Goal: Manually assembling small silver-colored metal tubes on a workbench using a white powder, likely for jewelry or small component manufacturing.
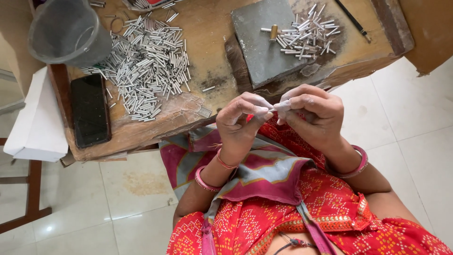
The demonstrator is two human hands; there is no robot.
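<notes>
left hand (240, 123) and right hand (312, 113) fingertip to fingertip, both pinched on a small pale piece (282, 105), just below the grey slab (264, 40) on the counter (207, 33).

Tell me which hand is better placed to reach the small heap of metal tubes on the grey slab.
Probably the right hand: the small heap on the grey slab lies beyond it, while the left hand sits nearer the big pile. Both pinch a pale piece.
</notes>
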